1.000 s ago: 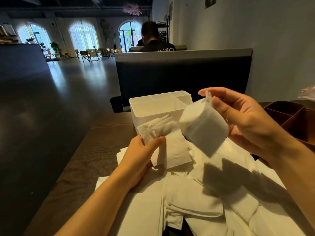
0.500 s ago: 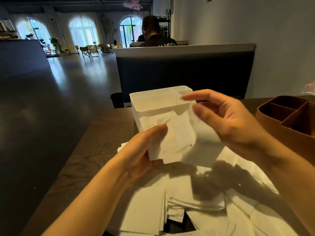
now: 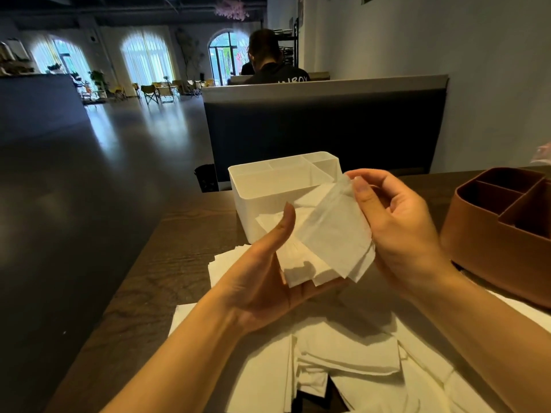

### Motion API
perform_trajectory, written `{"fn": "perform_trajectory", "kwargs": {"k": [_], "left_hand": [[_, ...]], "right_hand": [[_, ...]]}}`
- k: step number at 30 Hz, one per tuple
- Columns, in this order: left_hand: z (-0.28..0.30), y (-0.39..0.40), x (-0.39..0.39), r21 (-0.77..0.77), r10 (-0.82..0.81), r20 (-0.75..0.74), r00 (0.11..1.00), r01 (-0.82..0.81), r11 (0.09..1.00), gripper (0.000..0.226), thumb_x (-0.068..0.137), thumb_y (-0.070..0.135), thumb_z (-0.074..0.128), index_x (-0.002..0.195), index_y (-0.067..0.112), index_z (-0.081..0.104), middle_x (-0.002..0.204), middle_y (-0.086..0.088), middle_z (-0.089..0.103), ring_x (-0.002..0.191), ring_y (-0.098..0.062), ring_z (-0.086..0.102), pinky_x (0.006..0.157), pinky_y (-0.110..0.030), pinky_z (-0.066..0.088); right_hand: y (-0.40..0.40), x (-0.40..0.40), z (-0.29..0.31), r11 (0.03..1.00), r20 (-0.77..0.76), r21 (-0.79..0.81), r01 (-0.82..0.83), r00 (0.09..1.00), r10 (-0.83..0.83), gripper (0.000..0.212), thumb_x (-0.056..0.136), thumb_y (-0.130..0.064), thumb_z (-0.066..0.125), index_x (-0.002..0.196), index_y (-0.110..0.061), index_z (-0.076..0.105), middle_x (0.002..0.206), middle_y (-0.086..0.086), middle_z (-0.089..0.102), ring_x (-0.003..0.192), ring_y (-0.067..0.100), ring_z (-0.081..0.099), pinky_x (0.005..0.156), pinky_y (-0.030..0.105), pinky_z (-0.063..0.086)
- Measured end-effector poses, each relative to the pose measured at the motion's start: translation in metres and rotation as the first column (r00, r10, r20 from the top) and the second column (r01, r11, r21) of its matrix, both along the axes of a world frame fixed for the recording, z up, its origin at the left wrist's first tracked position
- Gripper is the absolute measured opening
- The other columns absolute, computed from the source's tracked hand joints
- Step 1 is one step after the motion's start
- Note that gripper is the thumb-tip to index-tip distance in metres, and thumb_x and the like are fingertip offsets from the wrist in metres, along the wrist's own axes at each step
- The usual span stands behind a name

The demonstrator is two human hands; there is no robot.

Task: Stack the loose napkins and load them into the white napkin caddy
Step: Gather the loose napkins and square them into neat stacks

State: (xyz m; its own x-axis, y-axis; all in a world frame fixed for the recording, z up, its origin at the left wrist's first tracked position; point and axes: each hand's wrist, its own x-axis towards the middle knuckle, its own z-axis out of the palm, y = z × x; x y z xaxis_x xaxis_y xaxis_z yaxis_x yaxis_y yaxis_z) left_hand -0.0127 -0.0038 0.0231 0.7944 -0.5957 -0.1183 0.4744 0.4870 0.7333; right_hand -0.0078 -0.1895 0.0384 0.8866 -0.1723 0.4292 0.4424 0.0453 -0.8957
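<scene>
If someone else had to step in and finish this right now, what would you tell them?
Left hand holds a small stack of napkins in its palm.
Right hand pinches one napkin and lays it onto that stack.
White caddy stands just behind on the table, no napkins visible in it.
Many loose napkins lie below.
Left to do: gather those, square the stack, load the caddy.

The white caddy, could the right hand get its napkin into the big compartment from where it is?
Probably yes: the right hand pinches a napkin beside the white caddy, whose big compartment looks empty and open.
</scene>
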Motion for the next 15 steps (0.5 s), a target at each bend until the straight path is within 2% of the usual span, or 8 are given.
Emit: {"fn": "perform_trajectory", "kwargs": {"k": [1, 2, 3, 5, 7, 10, 12, 15], "left_hand": [[0.000, -0.001, -0.001, 0.000, 0.018, -0.023, 1.000, -0.018, 1.000, 0.087, 0.068, 0.047, 0.088, 0.144, 0.021, 0.054, 0.132, -0.020, 0.067, 0.115, -0.040, 0.069, 0.085, -0.048, 0.061], [0.001, -0.003, -0.001, 0.012, 0.034, -0.041, 0.999, -0.034, 0.999, 0.081, 0.072, 0.047, 0.085, 0.142, 0.020, 0.054, 0.123, -0.020, 0.071, 0.107, -0.037, 0.072, 0.082, -0.046, 0.063], [0.002, -0.004, -0.002, 0.043, 0.048, -0.049, 0.998, -0.046, 0.998, 0.074, 0.077, 0.048, 0.080, 0.141, 0.019, 0.055, 0.115, -0.019, 0.073, 0.100, -0.035, 0.074, 0.080, -0.044, 0.063], [0.000, -0.005, -0.003, 0.145, 0.077, -0.017, 0.997, -0.074, 0.987, 0.060, 0.086, 0.048, 0.071, 0.137, 0.019, 0.058, 0.111, -0.017, 0.074, 0.096, -0.032, 0.074, 0.080, -0.044, 0.063], [-0.002, -0.006, -0.003, 0.201, 0.107, 0.040, 0.993, -0.113, 0.973, 0.044, 0.093, 0.040, 0.067, 0.132, 0.021, 0.062, 0.114, -0.016, 0.075, 0.098, -0.032, 0.074, 0.080, -0.045, 0.062], [-0.001, -0.007, -0.002, 0.229, 0.135, 0.118, 0.984, -0.159, 0.960, 0.029, 0.098, 0.030, 0.063, 0.126, 0.021, 0.066, 0.109, -0.014, 0.076, 0.095, -0.028, 0.074, 0.077, -0.043, 0.062], [0.000, -0.007, 0.000, 0.258, 0.144, 0.153, 0.978, -0.180, 0.949, 0.026, 0.100, 0.028, 0.059, 0.124, 0.021, 0.067, 0.110, -0.015, 0.076, 0.098, -0.028, 0.073, 0.081, -0.044, 0.061], [0.002, -0.003, 0.003, 0.251, 0.167, 0.113, 0.980, -0.190, 0.949, 0.028, 0.104, 0.023, 0.056, 0.129, 0.016, 0.065, 0.116, -0.022, 0.073, 0.097, -0.028, 0.071, 0.084, -0.042, 0.061]], "right_hand": [[0.000, 0.000, -0.002, 1.000, -0.015, -0.026, -0.013, 1.000, 0.013, 0.022, 0.097, -0.030, 0.060, 0.118, -0.023, 0.065, 0.111, -0.002, 0.071, 0.106, 0.014, 0.069, 0.080, 0.028, 0.059], [-0.001, -0.001, -0.002, 0.993, -0.025, -0.118, -0.011, 1.000, 0.008, 0.022, 0.097, -0.032, 0.060, 0.117, -0.024, 0.065, 0.109, -0.005, 0.070, 0.105, 0.010, 0.067, 0.078, 0.024, 0.058], [-0.002, -0.001, -0.002, 0.962, -0.027, -0.272, 0.010, 0.999, -0.018, 0.021, 0.097, -0.034, 0.059, 0.116, -0.026, 0.066, 0.106, -0.010, 0.069, 0.102, 0.005, 0.065, 0.074, 0.019, 0.056], [0.000, -0.003, -0.005, 0.839, -0.028, -0.542, 0.044, 0.997, -0.071, 0.021, 0.097, -0.039, 0.058, 0.113, -0.030, 0.068, 0.101, -0.020, 0.066, 0.096, -0.002, 0.062, 0.071, 0.014, 0.053], [0.004, -0.006, -0.007, 0.802, -0.024, -0.595, 0.057, 0.996, -0.089, 0.023, 0.094, -0.040, 0.058, 0.113, -0.032, 0.069, 0.101, -0.024, 0.066, 0.096, -0.006, 0.061, 0.075, 0.011, 0.053], [0.008, -0.008, -0.009, 0.779, 0.049, -0.621, 0.087, 0.996, -0.072, 0.026, 0.090, -0.042, 0.060, 0.110, -0.029, 0.071, 0.100, -0.020, 0.068, 0.094, -0.006, 0.063, 0.075, 0.005, 0.050], [0.007, -0.007, -0.010, 0.737, 0.109, -0.668, 0.104, 0.993, -0.041, 0.030, 0.088, -0.048, 0.062, 0.106, -0.027, 0.071, 0.100, -0.015, 0.069, 0.092, -0.001, 0.065, 0.078, 0.009, 0.052], [0.004, -0.003, -0.011, 0.692, 0.193, -0.713, 0.114, 0.980, 0.038, 0.035, 0.085, -0.058, 0.061, 0.105, -0.030, 0.069, 0.105, -0.014, 0.064, 0.100, 0.001, 0.061, 0.082, 0.011, 0.052]]}}
